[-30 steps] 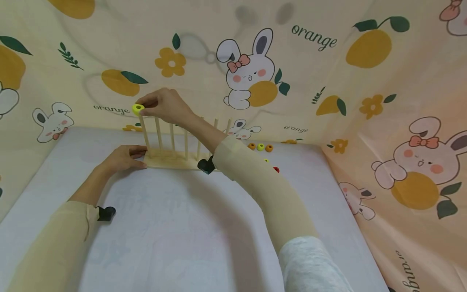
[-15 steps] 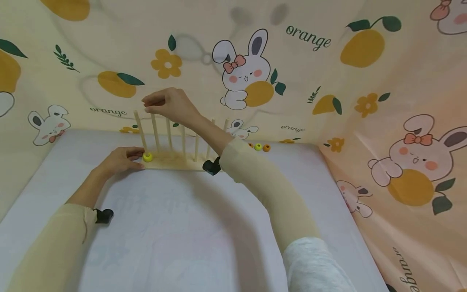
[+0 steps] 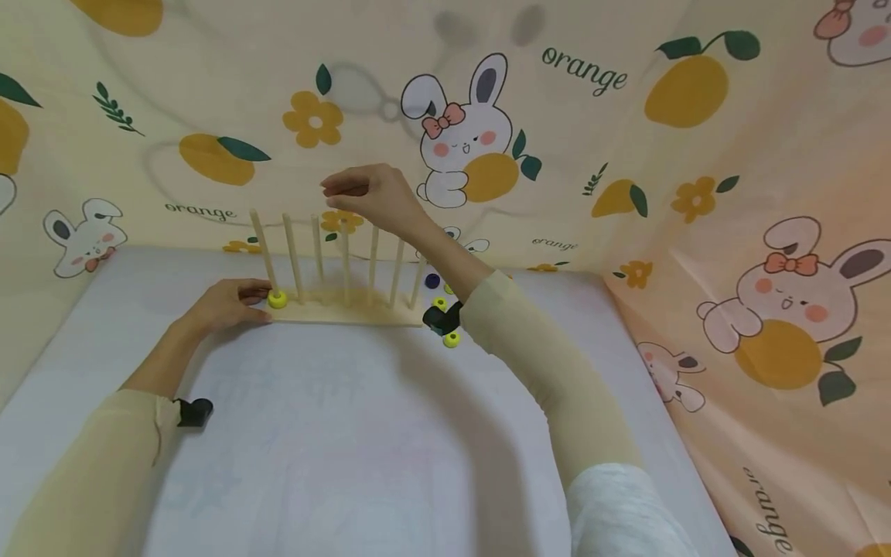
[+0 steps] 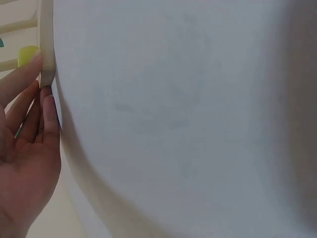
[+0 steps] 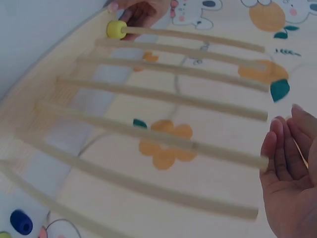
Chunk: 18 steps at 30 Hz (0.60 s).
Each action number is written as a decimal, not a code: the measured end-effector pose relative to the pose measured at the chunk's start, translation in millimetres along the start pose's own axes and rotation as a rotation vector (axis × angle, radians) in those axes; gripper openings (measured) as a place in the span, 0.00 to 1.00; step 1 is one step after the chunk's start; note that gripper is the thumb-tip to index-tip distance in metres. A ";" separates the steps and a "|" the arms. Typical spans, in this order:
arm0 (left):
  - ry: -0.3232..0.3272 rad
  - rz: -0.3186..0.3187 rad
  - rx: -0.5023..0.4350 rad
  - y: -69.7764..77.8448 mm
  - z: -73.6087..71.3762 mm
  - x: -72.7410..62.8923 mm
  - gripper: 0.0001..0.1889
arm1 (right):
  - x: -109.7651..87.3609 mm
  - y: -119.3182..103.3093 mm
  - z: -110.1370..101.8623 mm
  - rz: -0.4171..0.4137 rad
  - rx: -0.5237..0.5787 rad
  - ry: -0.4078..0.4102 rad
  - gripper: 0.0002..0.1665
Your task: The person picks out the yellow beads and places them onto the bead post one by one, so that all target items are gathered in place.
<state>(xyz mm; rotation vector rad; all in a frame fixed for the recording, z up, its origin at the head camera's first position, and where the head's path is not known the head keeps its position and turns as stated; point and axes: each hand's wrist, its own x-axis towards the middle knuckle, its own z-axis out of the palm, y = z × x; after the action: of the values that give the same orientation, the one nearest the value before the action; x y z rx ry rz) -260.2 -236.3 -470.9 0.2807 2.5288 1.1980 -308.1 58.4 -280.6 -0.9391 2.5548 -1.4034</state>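
Around the foot of the leftmost wooden peg (image 3: pixel 263 251) sits a round yellow bead (image 3: pixel 277 300), on a pale wooden base (image 3: pixel 348 316); the left hand (image 3: pixel 226 304) pinches that base's end; the right hand (image 3: pixel 377 195), fingers relaxed and narrowly parted, hovers near the peg tops.

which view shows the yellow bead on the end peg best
Right wrist view: the yellow bead shows whole and large, on its peg. The head view has it smaller, beside the left hand; the left wrist view shows part, behind a finger.

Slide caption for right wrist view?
Wooden seven-peg rack, yellow bead low on the farthest peg, empty right hand near the peg tips.
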 end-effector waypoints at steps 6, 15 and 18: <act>-0.012 0.001 -0.008 -1.0 -0.5 -0.5 0.40 | -12.8 9.1 -15.1 -0.011 0.044 0.035 0.17; -0.001 0.008 0.018 -0.1 1.2 -0.5 0.40 | -40.5 27.5 -39.3 0.015 0.090 0.089 0.16; 0.021 0.019 0.050 2.6 0.4 0.4 0.39 | -50.9 35.5 -46.4 0.037 0.094 0.111 0.15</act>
<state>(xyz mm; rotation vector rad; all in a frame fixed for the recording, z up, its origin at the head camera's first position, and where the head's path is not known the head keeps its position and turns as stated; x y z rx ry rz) -260.3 -234.2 -469.2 0.3056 2.5828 1.1519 -299.8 134.5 -292.6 -0.8178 2.5430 -1.5920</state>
